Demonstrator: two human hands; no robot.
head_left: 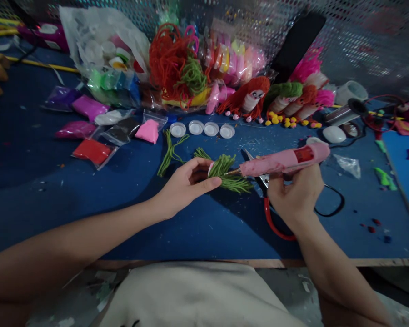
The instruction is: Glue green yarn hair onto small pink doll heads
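My left hand (187,184) is closed round a small doll head with green yarn hair (230,175), held just above the blue table (54,181). My right hand (295,195) grips a pink glue gun (281,162). Its nozzle points left and touches the green yarn beside my left fingers. Red-handled scissors (271,213) lie under the gun and my right hand. A loose bunch of green yarn strands (168,152) lies on the table just left of my left hand.
Several white round lids (202,128) lie in a row behind the hands. Bags of coloured clay (92,150) lie at the left. Finished yarn-haired dolls (255,97) and yarn bundles (172,63) line the back. A black cord (330,206) loops at the right.
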